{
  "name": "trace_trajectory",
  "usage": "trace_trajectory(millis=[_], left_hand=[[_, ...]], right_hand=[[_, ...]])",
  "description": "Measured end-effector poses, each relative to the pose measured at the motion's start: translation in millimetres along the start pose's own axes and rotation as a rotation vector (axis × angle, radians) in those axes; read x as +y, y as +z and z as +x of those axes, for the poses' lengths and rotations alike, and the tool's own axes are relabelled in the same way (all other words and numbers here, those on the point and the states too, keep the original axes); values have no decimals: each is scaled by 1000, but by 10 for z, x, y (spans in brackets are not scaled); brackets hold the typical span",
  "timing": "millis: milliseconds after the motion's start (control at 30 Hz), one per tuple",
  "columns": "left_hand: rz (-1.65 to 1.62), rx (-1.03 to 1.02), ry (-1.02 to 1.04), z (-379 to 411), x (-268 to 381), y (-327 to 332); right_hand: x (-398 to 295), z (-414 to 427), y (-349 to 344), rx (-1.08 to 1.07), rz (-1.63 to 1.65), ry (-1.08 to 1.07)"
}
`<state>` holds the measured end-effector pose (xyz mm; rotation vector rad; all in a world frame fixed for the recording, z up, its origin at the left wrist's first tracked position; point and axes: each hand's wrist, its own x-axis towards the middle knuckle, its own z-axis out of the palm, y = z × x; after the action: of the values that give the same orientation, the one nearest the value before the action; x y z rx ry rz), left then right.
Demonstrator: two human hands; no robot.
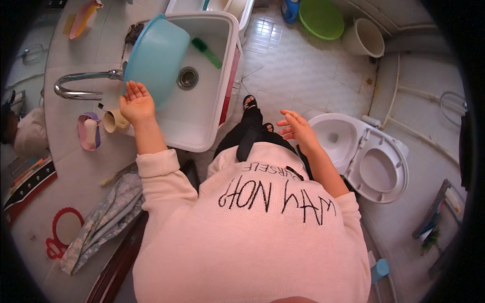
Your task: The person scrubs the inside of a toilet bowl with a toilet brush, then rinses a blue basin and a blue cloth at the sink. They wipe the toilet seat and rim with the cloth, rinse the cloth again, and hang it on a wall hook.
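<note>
My left hand (138,104) is palm up and holds nothing, over the near end of a light blue plastic basin (161,57); contact with its rim cannot be told. Tilted on its side, the basin rests in a white rectangular sink (204,128). A green brush (206,53) lies in the sink beyond the drain (187,78). The chrome faucet (77,86) curves out at the left. My right hand (297,128) hangs empty, fingers spread, between my body and the toilet bowl (333,138).
Left of the sink stand a beige cup (110,121) and a pink and purple soap dish (89,130). A dark scrubber (133,33) sits behind the basin. The toilet lid (379,170) is raised at right. A green basin (321,19) and a white bucket (363,38) stand on the floor ahead.
</note>
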<state>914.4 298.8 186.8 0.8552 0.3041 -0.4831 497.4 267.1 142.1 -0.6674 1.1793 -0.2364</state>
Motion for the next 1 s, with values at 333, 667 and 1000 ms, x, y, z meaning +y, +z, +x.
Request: trace_trajectory(millis=[333,667,1000], left_hand=[[8,66,28,136,-74,341],[-91,309,202,60,-191,573],[-147,481,406,-283,-373,874]], right_hand=[[-734,711,-113,0,-55,58],[-2044,1636,-316,-220,-342,80],[-3285,2373,-784,-235,-552,87]])
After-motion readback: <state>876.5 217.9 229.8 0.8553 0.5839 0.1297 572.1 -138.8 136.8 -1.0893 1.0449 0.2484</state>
